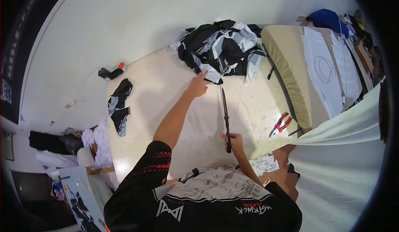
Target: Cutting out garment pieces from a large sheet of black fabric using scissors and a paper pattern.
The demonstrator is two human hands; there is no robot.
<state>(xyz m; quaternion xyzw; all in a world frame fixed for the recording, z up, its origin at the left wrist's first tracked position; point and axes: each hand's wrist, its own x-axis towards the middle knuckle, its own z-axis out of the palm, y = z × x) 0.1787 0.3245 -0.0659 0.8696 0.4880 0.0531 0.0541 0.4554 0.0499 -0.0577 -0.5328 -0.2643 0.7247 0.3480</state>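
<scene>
My left hand [199,85] reaches across the pale table to the near edge of a heap of fabric pieces [226,45] in black, grey and white. Its fingers are stretched out and touch a light piece at that edge. Lower down on the right, my right hand [233,143] is closed around the handle end of long dark scissors [226,117], seen nearly edge-on. Their narrow tips point away from me toward the heap, a short way from its edge.
At the table's left lies a smaller strip of black and grey cloth [120,107]. Red-handled pliers [280,125] rest near the right edge. Beyond them stands a beige padded block [286,66]. A black box [109,73] sits at the far left corner. White curtain fabric [341,169] hangs lower right.
</scene>
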